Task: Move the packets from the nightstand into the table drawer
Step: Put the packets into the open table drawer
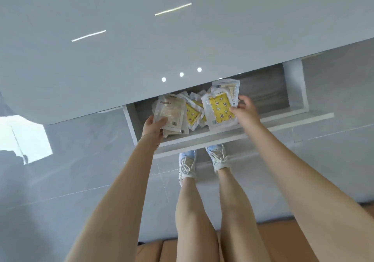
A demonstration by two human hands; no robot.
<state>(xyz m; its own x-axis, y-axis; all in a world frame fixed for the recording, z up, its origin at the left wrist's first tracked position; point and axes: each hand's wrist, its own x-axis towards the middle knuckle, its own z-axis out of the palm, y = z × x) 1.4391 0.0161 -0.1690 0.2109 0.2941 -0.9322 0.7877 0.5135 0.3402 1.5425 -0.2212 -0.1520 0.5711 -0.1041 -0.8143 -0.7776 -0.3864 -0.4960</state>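
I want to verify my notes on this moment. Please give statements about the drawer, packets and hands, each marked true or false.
1. The grey table drawer is open. True.
2. The right hand holds a clear packet with a yellow patterned pad. True.
3. The left hand is empty. False: it grips a stack of beige packets.
4. Nothing lies in the drawer between the hands. False: loose packets lie there.

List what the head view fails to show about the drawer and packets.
Head view only:
1. Drawer back: hidden under the tabletop.
2. Packet count: the packets overlap, and the left hand and right hand cover some.
3. Packet print: too small and blurred.
4. Nightstand: out of frame.
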